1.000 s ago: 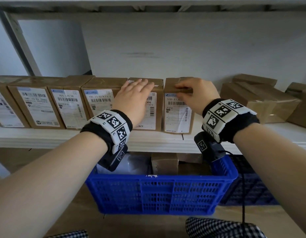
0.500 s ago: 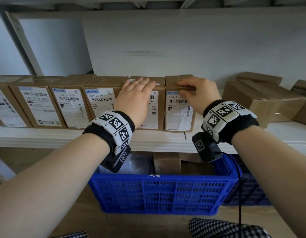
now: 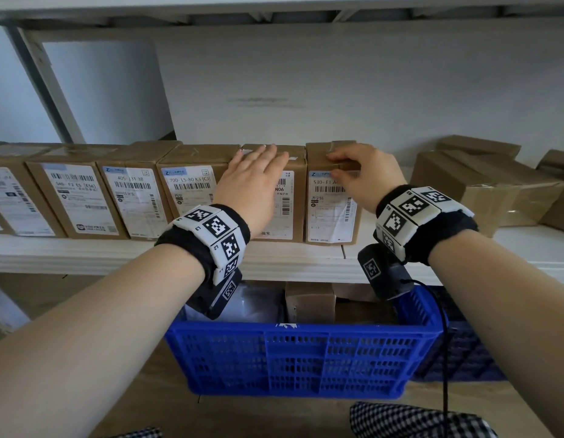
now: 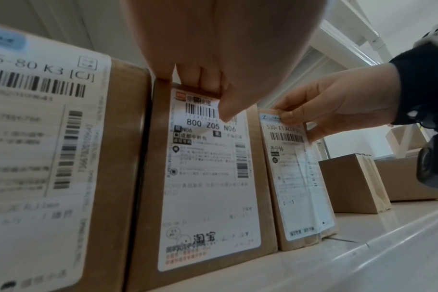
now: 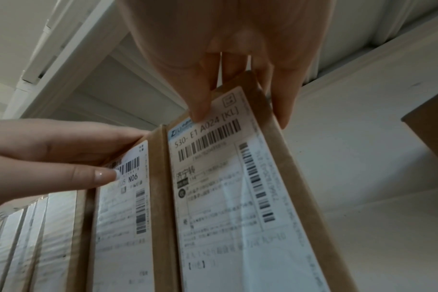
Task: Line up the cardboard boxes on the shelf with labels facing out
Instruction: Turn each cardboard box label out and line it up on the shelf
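A row of brown cardboard boxes with white labels facing out stands on the white shelf (image 3: 274, 257). My left hand (image 3: 258, 172) lies with straight fingers over the top of the box labelled N06 (image 3: 287, 216), its thumb touching the label front (image 4: 225, 114). My right hand (image 3: 366, 175) grips the top edge of the rightmost box in the row, labelled 530-E1 (image 3: 329, 216), with fingers curled over the top and the thumb on the label (image 5: 200, 112). The two boxes stand side by side, almost touching (image 5: 160, 177).
Left of my hands, several labelled boxes (image 3: 192, 188) stand in line. Unlabelled-side boxes (image 3: 483, 191) lie loosely at the shelf's right end. A blue basket (image 3: 306, 358) holding more boxes sits under the shelf. An upper shelf board (image 3: 274, 7) hangs overhead.
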Motion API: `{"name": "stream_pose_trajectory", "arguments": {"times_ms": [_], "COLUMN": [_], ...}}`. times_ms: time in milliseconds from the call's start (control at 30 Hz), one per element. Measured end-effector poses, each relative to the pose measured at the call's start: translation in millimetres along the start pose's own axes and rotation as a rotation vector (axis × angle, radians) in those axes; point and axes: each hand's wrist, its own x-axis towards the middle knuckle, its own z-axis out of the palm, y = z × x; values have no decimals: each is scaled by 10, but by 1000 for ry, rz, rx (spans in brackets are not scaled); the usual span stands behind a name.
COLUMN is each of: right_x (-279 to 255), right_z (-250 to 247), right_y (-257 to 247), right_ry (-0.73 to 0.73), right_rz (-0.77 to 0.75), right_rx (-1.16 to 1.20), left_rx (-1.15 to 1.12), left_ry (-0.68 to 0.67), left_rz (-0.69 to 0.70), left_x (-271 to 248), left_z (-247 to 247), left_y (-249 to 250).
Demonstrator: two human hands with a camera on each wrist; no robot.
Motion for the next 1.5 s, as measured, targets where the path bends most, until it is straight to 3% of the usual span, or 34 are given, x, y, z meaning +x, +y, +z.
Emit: {"name": "stream_pose_trajectory", "arguments": {"times_ms": [300, 867, 1500], "right_x": [64, -202, -1209], "right_z": [-16, -397, -1546], "right_y": [-43, -271, -302], "right_ry": [-25, 45, 108], "right_rz": [0, 52, 138], "right_rx": [-40, -96, -182], "left_rx": [-55, -130, -217], "left_ry": [-163, -128, -100], "left_rz": [-35, -5, 86], "left_x": [54, -193, -630], "left_z": [-174, -610, -1454], "left_y": [7, 276, 1254]}}
